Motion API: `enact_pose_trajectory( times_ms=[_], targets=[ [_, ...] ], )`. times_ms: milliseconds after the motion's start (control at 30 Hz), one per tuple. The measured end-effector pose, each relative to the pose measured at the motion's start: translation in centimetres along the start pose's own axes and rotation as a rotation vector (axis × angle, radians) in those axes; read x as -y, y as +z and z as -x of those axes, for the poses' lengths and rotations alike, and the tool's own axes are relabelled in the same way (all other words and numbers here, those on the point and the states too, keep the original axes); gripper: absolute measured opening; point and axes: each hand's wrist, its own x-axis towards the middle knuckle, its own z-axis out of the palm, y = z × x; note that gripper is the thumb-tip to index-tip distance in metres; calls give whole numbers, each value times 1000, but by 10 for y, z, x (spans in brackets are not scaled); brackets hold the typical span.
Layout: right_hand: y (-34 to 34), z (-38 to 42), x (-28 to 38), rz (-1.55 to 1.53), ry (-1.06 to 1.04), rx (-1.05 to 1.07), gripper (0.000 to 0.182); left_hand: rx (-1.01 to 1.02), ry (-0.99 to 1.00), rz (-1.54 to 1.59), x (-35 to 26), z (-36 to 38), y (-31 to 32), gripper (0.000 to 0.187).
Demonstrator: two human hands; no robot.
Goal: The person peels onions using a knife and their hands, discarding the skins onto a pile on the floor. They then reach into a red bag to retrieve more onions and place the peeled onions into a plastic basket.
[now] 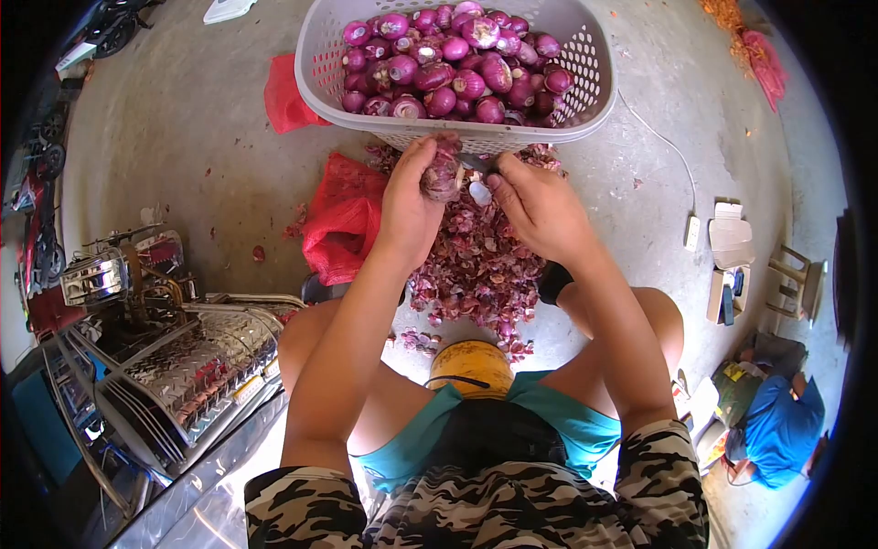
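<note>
One head-worn camera looks steeply down, close over the seated person's arms, lap and floor (183, 137).

A purple-red onion (444, 174), its papery skin partly loose and ragged, sits clasped in the left hand (409, 197) above the heap of peelings (476, 265) on the floor. The right hand (540, 206) presses a small knife (479, 190) against its side.
</note>
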Motion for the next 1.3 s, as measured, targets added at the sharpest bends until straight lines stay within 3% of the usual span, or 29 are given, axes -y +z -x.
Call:
enact_pose_trajectory(
  times_ms=[333, 467, 667, 767, 867, 1067, 1167, 1300],
  targets=[
    [0, 4, 0, 65, 47, 126, 15, -115, 65, -160, -6, 2, 4, 27],
    [-4, 6, -2, 88, 80, 121, 15, -89, 90, -155, -10, -2, 2, 28],
    [1, 2, 0, 74, -11, -106, 17, -30, 3, 2, -3, 0, 4, 30],
    [3, 2, 6, 32, 98, -94, 20, -14, 9, -7, -1, 3, 6, 34],
    [10, 1, 3, -28, 49, -136, 22, -7, 7, -16, 0, 5, 9, 38],
    [3, 1, -2, -181, 143, -12, 22, 71, -46, -6, -1, 5, 5, 42],
    [4, -1, -6, -253, 40, -76, 23, 106, -79, 18, -2, 6, 5, 44],
    [-1, -2, -1, -171, 59, -4, 29, 126, -72, 7, -2, 8, 7, 45]
  ],
)
